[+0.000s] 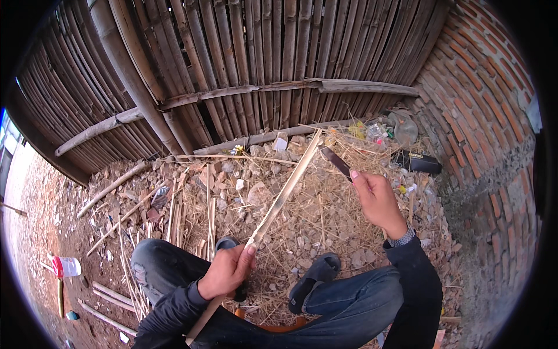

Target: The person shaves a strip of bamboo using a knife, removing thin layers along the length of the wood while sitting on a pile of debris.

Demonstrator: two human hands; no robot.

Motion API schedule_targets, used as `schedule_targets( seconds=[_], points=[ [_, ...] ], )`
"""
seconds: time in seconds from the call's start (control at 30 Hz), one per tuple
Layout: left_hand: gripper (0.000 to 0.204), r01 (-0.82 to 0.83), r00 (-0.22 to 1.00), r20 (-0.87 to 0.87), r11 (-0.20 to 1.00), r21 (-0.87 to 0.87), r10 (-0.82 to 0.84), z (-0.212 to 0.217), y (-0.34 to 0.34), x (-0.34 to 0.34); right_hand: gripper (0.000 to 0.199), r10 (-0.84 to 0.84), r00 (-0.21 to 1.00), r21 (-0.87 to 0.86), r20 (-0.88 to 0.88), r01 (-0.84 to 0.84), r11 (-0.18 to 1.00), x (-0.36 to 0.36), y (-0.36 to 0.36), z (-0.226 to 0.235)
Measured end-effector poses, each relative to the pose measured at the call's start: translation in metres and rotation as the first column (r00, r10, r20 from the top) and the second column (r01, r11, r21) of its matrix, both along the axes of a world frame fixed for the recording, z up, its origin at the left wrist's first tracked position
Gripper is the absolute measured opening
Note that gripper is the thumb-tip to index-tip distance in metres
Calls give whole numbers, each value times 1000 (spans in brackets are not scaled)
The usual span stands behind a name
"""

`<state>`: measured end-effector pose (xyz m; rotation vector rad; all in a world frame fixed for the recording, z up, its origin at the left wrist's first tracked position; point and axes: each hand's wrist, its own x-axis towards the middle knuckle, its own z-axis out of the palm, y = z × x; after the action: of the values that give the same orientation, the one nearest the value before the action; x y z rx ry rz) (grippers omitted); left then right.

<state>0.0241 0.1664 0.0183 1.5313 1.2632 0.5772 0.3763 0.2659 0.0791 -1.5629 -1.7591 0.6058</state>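
Note:
My left hand (228, 272) is closed around a long, pale split bamboo strip (286, 193). The strip slants up and away to the right, and its lower end passes back under my left forearm toward my lap. In my right hand (378, 202) is a knife (336, 161) with a dark, broad blade; my fingers hide its handle. The blade's tip lies close to the strip's far end, and I cannot tell whether they touch.
Thin bamboo strips (176, 212) lie left of my knees on rubble and straw. Ahead stands a bamboo slat wall (279, 46), with a brick wall (485, 104) at right. A black case (417, 162) and a red-and-white tub (67, 266) rest on the ground.

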Motion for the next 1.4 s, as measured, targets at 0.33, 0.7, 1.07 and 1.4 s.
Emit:
schedule_targets(
  seconds=[0.33, 0.7, 1.07, 1.4],
  points=[
    [49, 27, 1000, -17, 999, 32, -27, 0, 0, 1, 57, 35, 994, -166, 106, -17, 986, -3, -5, 0],
    [50, 7, 1000, -6, 998, 59, -7, 1, 0, 0, 60, 51, 993, -78, 103, -43, 996, -13, -7, 2],
    [52, 20, 999, -30, 1000, -3, -20, 2, -1, -3, 60, 97, 993, -168, 73, -83, 982, -12, -7, -12],
    [53, -11, 1000, 2, 1000, -6, 11, 1, 3, -3, 57, 89, 992, -206, 85, -70, 976, -26, -6, -10]
  ],
)
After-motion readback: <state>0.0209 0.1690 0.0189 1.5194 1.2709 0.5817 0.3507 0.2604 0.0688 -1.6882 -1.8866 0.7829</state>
